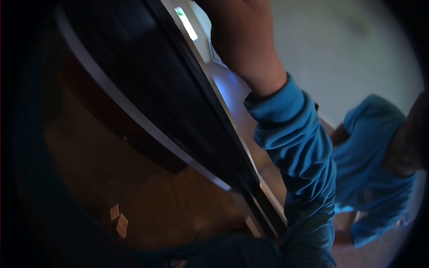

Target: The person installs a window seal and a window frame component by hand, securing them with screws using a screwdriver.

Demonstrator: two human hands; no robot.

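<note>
My right hand is raised at the top, with its wrist coming out of a rumpled blue sleeve. The top edge cuts off its fingers, so what it holds or touches cannot be seen. Just left of it, a long glossy black panel with pale edges slants from upper left to lower centre. The hand is near this panel's upper part; contact is not visible. Dark blue cloth spans the bottom and left edge, and my left hand is not in view.
A person in a blue shirt is at the right, by a pale wall. Behind the panel are a dark red surface, a brown wooden floor and small pale papers. A bright window shows at the top.
</note>
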